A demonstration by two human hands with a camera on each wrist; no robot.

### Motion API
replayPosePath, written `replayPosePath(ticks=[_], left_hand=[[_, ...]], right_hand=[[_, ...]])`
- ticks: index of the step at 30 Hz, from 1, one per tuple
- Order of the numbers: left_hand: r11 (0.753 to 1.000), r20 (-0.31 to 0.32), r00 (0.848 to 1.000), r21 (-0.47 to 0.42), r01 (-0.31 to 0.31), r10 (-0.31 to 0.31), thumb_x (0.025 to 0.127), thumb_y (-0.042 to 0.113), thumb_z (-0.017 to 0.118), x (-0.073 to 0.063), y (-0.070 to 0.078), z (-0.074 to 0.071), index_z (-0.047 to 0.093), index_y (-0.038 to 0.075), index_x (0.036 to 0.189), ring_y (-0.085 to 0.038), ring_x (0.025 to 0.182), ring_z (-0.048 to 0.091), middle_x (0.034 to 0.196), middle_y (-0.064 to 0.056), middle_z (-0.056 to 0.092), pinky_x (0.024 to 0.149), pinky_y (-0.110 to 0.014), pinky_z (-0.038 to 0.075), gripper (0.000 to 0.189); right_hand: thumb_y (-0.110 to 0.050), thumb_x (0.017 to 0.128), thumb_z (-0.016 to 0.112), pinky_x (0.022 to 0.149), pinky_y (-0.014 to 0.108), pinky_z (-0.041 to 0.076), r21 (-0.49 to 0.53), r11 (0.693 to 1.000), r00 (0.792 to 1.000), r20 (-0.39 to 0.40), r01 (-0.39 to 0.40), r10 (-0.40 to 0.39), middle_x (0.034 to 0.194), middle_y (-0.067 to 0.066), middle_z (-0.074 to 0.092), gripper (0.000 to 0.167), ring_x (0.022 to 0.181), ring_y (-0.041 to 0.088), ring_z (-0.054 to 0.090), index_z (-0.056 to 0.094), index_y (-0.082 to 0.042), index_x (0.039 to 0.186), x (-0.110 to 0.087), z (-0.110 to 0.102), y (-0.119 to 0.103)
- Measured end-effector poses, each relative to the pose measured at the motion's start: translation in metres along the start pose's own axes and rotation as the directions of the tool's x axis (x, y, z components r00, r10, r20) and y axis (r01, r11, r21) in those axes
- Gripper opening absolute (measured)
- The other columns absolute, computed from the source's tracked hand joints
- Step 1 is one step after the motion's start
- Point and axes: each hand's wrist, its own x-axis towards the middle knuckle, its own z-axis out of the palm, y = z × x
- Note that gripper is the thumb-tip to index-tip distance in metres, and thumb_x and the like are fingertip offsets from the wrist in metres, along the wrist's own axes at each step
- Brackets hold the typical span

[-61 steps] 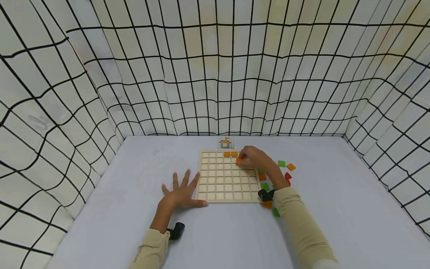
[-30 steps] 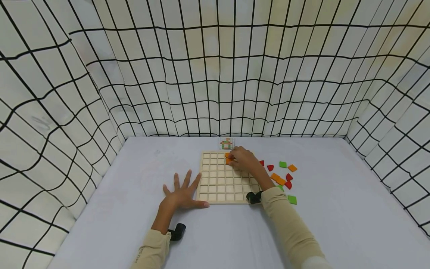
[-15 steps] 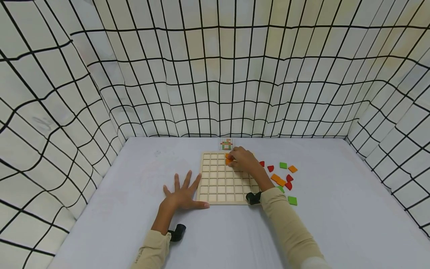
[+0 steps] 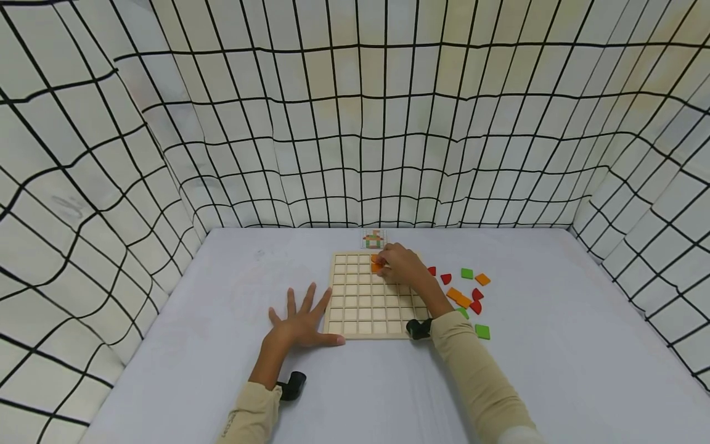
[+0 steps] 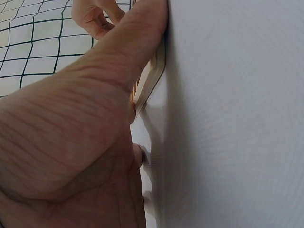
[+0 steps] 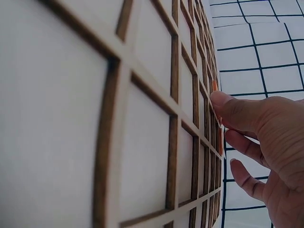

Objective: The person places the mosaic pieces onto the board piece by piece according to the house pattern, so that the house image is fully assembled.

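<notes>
Left hand (image 4: 298, 327) lay spread at the board's (image 4: 350, 313) left edge; right hand (image 4: 403, 265) bent over orange tiles (image 4: 376, 269) in far rows, pinch unclear. Looked early: board mostly bare; red pieces (image 4: 446, 279), green tiles (image 4: 482, 332), loose orange pieces (image 4: 483, 279) sat unused on desk (image 4: 554, 370).

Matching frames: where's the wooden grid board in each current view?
Head: wooden grid board, just below centre.
Left wrist: only an edge strip, upper centre, partly behind the left hand.
Right wrist: its cells, filling left and centre.
Shared landmark: the right hand, over the board, upper left and right edge respectively.
</notes>
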Motion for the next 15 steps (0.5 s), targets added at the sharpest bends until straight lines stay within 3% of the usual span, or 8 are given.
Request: replayPosePath(ticks=[7, 15], left_hand=[[1.000, 0.001, 1.000, -0.008, -0.001, 0.001, 0.074, 0.072, 0.067, -0.0008, 0.0013, 0.0000, 0.012, 0.025, 0.158, -0.054, 0.145, -0.015, 0.165, -0.014, -0.005, 0.100, -0.084, -0.001, 0.111], [1.000, -0.007, 1.000, -0.005, -0.002, 0.002, 0.074, 0.072, 0.067, -0.0004, -0.0016, 0.0009, 0.012, 0.025, 0.158, -0.054, 0.144, -0.016, 0.165, -0.015, -0.005, 0.099, -0.084, 0.000, 0.111]], right_hand=[[-0.028, 0.091, 0.070, 0.086, 0.043, 0.053, 0.018, 1.000, 1.000, 0.016, -0.015, 0.015, 0.122, 0.010, 0.063, 0.029, 0.109, 0.026, 0.058, 0.071, -0.011, 0.115, -0.0017, -0.0018, 0.0009], [-0.028, 0.091, 0.071, 0.083, 0.039, 0.053, 0.042, 0.999, 1.000, -0.003, 0.013, -0.013, 0.111, 0.006, 0.065, 0.026, 0.103, 0.023, 0.059, 0.073, -0.010, 0.110, -0.0055, -0.0061, 0.0001]])
